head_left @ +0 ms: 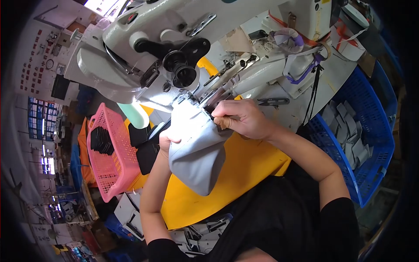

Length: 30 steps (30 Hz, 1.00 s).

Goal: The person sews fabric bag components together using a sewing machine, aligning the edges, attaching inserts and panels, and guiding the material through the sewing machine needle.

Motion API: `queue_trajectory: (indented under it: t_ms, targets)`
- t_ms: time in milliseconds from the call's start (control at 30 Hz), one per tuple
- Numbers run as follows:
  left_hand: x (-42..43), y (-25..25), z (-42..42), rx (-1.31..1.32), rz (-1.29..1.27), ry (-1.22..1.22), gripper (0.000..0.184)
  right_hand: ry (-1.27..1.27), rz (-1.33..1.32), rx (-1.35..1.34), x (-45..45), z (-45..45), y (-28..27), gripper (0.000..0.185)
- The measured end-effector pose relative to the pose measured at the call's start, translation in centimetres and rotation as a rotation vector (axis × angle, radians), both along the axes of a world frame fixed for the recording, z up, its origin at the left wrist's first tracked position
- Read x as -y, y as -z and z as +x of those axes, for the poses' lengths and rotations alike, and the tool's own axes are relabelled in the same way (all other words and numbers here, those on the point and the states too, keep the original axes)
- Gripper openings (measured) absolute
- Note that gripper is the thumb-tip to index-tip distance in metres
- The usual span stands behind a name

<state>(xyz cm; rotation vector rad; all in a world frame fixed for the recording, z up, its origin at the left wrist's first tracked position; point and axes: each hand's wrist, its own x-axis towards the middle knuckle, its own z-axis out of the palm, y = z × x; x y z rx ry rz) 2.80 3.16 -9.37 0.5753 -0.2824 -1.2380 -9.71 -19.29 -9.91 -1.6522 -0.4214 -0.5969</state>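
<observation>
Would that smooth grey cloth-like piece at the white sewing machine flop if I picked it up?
The smooth grey cloth-like piece would probably bend easily, since soft folds show low down. It may not go fully limp, because it bulges outward. It's likely light: the right hand pinches just its edge.

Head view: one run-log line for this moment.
left hand: holding light grey fabric piece, left edge | right hand: gripping its upper right edge | white sewing machine: at fabric's top end | yellow sheet: beneath

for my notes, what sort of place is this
Probably a sewing workshop: a sewing machine with a grey piece held at it, a blue crate of grey strips and a pink basket of black pieces.
</observation>
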Motion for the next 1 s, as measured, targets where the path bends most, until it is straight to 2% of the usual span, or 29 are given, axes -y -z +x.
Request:
queue_trajectory:
  t_ms: [167,333,433,567,600,667,700,800,933,1000]
  targets:
    - [-1.3,-0.7,0.5,0.072,0.212,-0.055,0.085,0.009,-0.011,-0.021,-0.4,-0.7,-0.4,0.013]
    - [-1.1,-3.2,-0.9,0.219,0.369,-0.1,0.071,0.04,-0.129,0.001,-0.4,-1.0,-1.5,0.014]
    - [-1.1,-4.1,-1.6,0.284,0.479,-0.144,0.063,0.073,-0.266,-0.113,-0.3,-1.4,-3.1,0.014]
    - [-1.2,-5.4,-2.7,0.298,0.571,-0.163,0.052,0.1,-0.254,-0.225,-1.0,-1.6,-3.0,0.014]
    - [-1.0,-6.5,-3.6,0.757,0.809,-0.202,0.051,0.081,-0.269,-0.227,-1.4,-1.7,-2.7,0.014]
    - [-0.5,-8.5,-5.2,1.689,1.261,-0.255,0.049,0.136,-0.124,-0.168,-2.3,-2.0,-1.7,0.014]
    - [-0.2,-9.0,-6.2,1.675,1.264,-0.276,0.049,0.166,-0.051,-0.136,-2.5,-1.9,-1.3,0.014]
    - [0.3,-9.5,-9.6,2.483,0.908,-0.638,0.046,0.148,-0.017,-0.126,-2.7,-1.7,-0.5,0.015]
    - [1.0,-5.7,-10.0,2.643,0.938,-0.672,0.041,0.153,-0.018,-0.102,-2.7,-1.7,-0.2,0.014]
    - [1.1,-5.1,-9.9,2.639,0.928,-0.72,0.04,0.161,-0.034,-0.085,-2.8,-1.5,-0.2,0.014]
